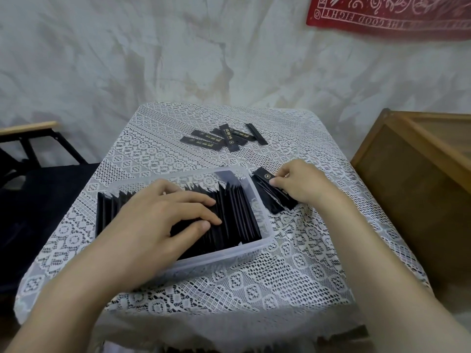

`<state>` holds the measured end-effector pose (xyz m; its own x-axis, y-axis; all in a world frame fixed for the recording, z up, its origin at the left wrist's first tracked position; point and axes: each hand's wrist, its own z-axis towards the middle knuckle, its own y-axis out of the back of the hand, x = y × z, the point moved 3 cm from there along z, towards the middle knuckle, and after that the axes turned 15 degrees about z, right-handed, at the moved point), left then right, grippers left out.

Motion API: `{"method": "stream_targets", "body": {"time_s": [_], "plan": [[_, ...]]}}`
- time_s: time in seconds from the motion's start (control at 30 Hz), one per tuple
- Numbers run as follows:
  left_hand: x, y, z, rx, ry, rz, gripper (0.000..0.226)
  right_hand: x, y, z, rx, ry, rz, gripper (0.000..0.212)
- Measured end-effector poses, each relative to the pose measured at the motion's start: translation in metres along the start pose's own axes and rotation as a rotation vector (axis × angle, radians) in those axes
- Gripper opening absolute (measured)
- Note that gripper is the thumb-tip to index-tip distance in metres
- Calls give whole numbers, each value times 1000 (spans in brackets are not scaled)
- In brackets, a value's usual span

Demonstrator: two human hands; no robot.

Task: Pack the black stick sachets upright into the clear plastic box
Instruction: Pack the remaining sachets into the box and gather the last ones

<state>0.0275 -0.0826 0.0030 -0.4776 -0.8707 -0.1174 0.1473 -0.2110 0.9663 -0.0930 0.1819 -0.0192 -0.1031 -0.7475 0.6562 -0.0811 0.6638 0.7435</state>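
Observation:
A clear plastic box (pixel 265 226) sits on the lace-covered table, filled with a row of black stick sachets (pixel 237 215) standing upright. My left hand (pixel 163 215) lies on top of that row, fingers spread and pressing the sachets toward the left. Just right of the box, my right hand (pixel 298 182) pinches a small stack of black sachets (pixel 270 192) lying on the cloth. Several loose sachets (pixel 224 138) lie scattered at the far side of the table.
A small table with a white lace cloth (pixel 254 281) holds everything. A wooden crate (pixel 418 174) stands to the right, a dark chair (pixel 38 174) to the left. A white sheet hangs behind, with a red cloth (pixel 387 14) at top right.

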Motion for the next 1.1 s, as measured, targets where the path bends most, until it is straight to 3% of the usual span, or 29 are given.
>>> {"method": "stream_targets", "body": {"time_s": [0.3, 0.4, 0.53, 0.63, 0.77, 0.83, 0.97, 1.1], "plan": [[1, 0, 0, -6, -1, -6, 36, 2, -5, 1, 114, -22, 192, 28], [1, 0, 0, -6, -3, 1, 36, 7, -7, -1, 143, -1, 205, 18], [1, 0, 0, -2, -3, 5, 36, 8, -1, -2, 72, 6, 198, 20], [1, 0, -1, -5, -7, 12, 37, 30, 17, -18, 16, 68, 319, 19], [1, 0, -1, -8, -8, 15, 38, 78, 25, -67, 205, 205, 541, 12], [1, 0, 0, -14, -11, 23, 37, 90, 8, -85, 264, 242, 392, 12], [1, -1, 0, -12, -10, 35, 38, 88, -26, -90, 132, 284, -15, 18], [2, -1, -1, -30, -1, 44, 35, 89, -30, -94, 120, 278, -21, 31]]}}
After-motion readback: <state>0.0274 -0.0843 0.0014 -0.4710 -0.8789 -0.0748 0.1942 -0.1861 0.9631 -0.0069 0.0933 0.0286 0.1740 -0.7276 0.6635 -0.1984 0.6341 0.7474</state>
